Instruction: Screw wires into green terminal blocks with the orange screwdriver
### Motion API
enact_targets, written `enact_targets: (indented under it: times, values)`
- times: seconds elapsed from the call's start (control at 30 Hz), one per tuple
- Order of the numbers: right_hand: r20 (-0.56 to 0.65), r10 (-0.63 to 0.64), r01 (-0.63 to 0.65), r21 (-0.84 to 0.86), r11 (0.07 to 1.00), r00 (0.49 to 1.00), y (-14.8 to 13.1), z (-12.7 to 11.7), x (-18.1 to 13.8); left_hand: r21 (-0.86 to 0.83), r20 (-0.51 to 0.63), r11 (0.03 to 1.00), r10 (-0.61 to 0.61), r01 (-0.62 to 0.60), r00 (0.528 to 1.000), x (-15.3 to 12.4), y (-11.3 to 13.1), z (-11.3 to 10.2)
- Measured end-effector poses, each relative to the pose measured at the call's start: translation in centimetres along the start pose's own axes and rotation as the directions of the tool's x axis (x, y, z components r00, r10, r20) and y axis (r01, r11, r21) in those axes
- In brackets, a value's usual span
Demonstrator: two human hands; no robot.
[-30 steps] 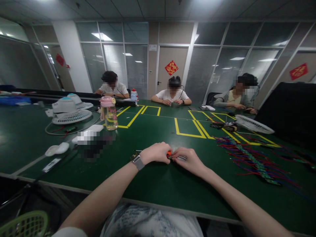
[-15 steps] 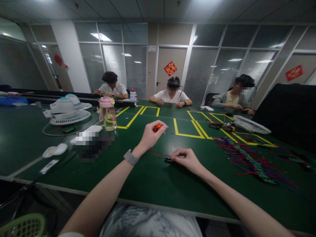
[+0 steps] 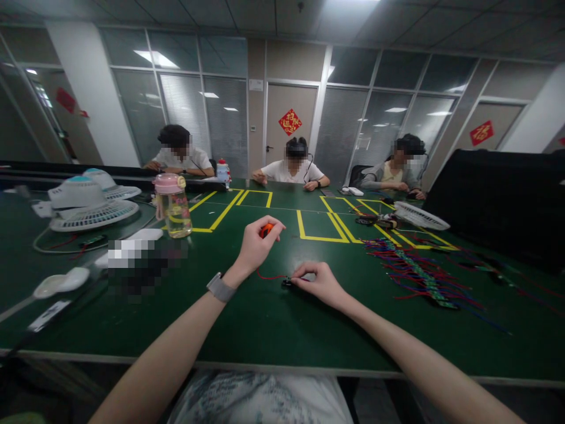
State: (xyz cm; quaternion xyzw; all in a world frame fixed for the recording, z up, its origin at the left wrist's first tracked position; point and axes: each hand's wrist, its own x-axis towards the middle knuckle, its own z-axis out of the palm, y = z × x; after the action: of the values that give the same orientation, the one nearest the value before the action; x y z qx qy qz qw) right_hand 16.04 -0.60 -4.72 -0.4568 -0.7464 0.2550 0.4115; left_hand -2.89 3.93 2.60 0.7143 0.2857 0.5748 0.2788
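My left hand (image 3: pixel 256 244) is raised above the green table (image 3: pixel 273 318) and pinches a small orange piece (image 3: pixel 266 229) between thumb and fingers. A thin red wire (image 3: pixel 270 276) runs from it down to a small black part (image 3: pixel 288 282) on the table. My right hand (image 3: pixel 318 281) rests on the table with its fingers closed on that black part. A watch (image 3: pixel 219 287) sits on my left wrist.
A bundle of red, blue and green wires (image 3: pixel 415 271) lies to the right. A pink-lidded bottle (image 3: pixel 173 205), white fans (image 3: pixel 90 203) and a blurred item (image 3: pixel 132 259) stand on the left. Three people sit at the far side. Yellow tape boxes (image 3: pixel 320 227) mark the table.
My hands were together on the table a second ago. The left hand has lifted away with the orange piece, drawing out the red wire; the right stays on the black part. My view shifted right.
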Motion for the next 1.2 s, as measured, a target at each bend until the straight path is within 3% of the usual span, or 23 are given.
enact_targets:
  times: [0.2, 0.33, 0.47, 0.57, 0.7, 0.8, 0.9, 1.0, 1.2]
  values:
    - [0.045, -0.147, 0.153, -0.204, 0.967, 0.988, -0.9, -0.6, -0.6, 0.036, 0.013, 0.999, 0.001, -0.001, 1.000, -0.2, 0.3, 0.1]
    - [0.108, -0.248, 0.270, -0.316, 0.910, 0.963, -0.4, -2.3, -2.2, 0.054, 0.030, 0.999, -0.003, 0.001, 1.000, -0.2, 0.2, 0.1]
    - [0.049, -0.167, 0.173, -0.400, 0.900, 0.985, 0.8, -5.6, -6.0, 0.065, 0.045, 0.998, -0.005, 0.002, 0.999, -0.3, 0.2, 0.3]
    - [-0.088, -0.110, 0.058, -0.454, 0.889, 0.990, 1.7, -8.7, -9.9, 0.080, 0.057, 0.997, 0.015, -0.020, 0.998, -0.4, 0.3, 0.5]
    - [-0.295, -0.095, -0.069, -0.500, 0.863, 0.951, 2.9, -12.5, -14.6, 0.086, 0.084, 0.996, 0.029, -0.036, 0.996, -0.6, 0.3, 0.8]
    - [-0.437, -0.004, -0.217, -0.455, 0.864, 0.899, 4.1, -14.4, -16.7, 0.100, 0.094, 0.994, 0.032, -0.042, 0.995, -0.6, 0.3, 1.0]
    - [-0.513, 0.123, -0.349, -0.371, 0.860, 0.850, 5.0, -15.3, -17.4, 0.115, 0.099, 0.992, 0.035, -0.046, 0.995, -0.7, 0.3, 1.0]
    - [-0.545, 0.178, -0.394, -0.310, 0.866, 0.819, 5.2, -15.4, -17.3, 0.114, 0.108, 0.992, 0.035, -0.047, 0.994, -0.7, 0.2, 1.0]
    - [-0.493, 0.061, -0.285, -0.393, 0.874, 0.868, 4.7, -15.5, -17.1, 0.106, 0.123, 0.994, 0.025, -0.038, 0.992, -0.9, 0.4, 1.0]
